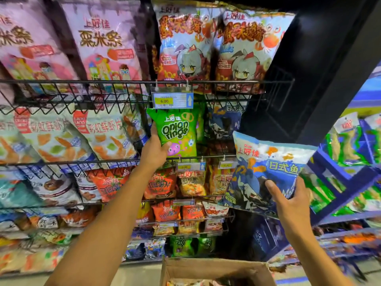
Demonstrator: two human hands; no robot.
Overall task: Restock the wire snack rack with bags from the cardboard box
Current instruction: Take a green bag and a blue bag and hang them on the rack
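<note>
A black wire snack rack point(115, 82) fills the left and middle of the view, its tiers packed with bags. My left hand point(154, 148) grips a green onion rings bag point(179, 133) on the second tier, just under a yellow price tag point(172, 100). My right hand point(288, 201) holds a blue and white fish snack bag point(268, 166) in the air, right of the rack and in front of the lower tiers. More blue bags point(224, 122) stand in the rack beside the green one. The open cardboard box point(214, 269) sits at the bottom centre, with bags inside.
A black pillar point(309, 79) rises right of the rack. Beyond it, blue shelves point(340, 178) hold green and white packets. Pink bags point(99, 42) and red crab-print bags point(206, 46) fill the top tier. Pale floor shows beside the box.
</note>
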